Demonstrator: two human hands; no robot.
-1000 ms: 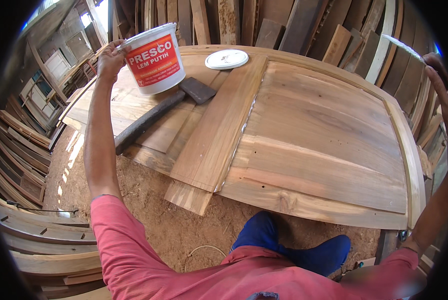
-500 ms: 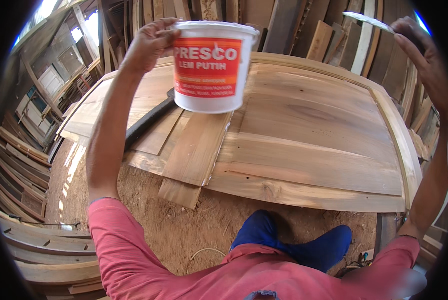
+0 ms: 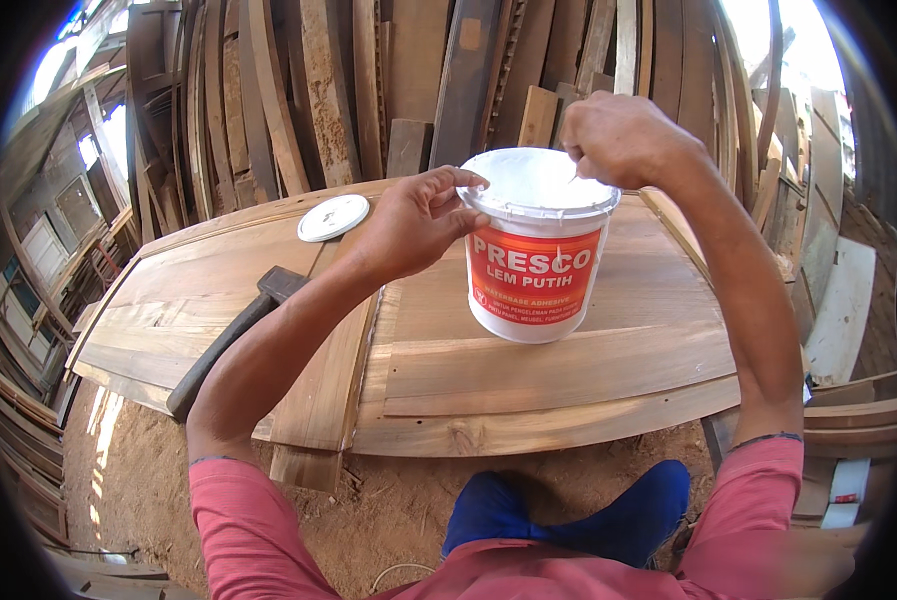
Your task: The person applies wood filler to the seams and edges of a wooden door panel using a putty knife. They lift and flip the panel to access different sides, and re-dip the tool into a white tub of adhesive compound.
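A white glue bucket [image 3: 543, 275] with a red label stands upright over the wooden panel [image 3: 218, 255], its top off and white glue inside. My left hand [image 3: 423, 220] is closed on the bucket's left rim, thumb outside and fingers at the edge. At the opening's right side, my right hand [image 3: 623, 140] is closed, pointing down, on the thin white-coated stick seen earlier; the stick is now mostly hidden. A round white lid [image 3: 333, 218] lies on the panel beyond my left forearm. Left of that forearm, a dark-handled hammer [image 3: 223, 340] rests on the panel.
A loose board [image 3: 318, 400] lies across the panel, its end jutting past the near edge. Many planks [image 3: 328, 100] lean upright behind the panel. Stacked timber [image 3: 858, 410] is at the right, more at the left. Sawdust covers the ground [image 3: 388, 500] by my blue-clad legs.
The bucket has moved right and down, with my left hand still at its rim. My right hand has come from the far right to the bucket's opening. The lid has come into sight.
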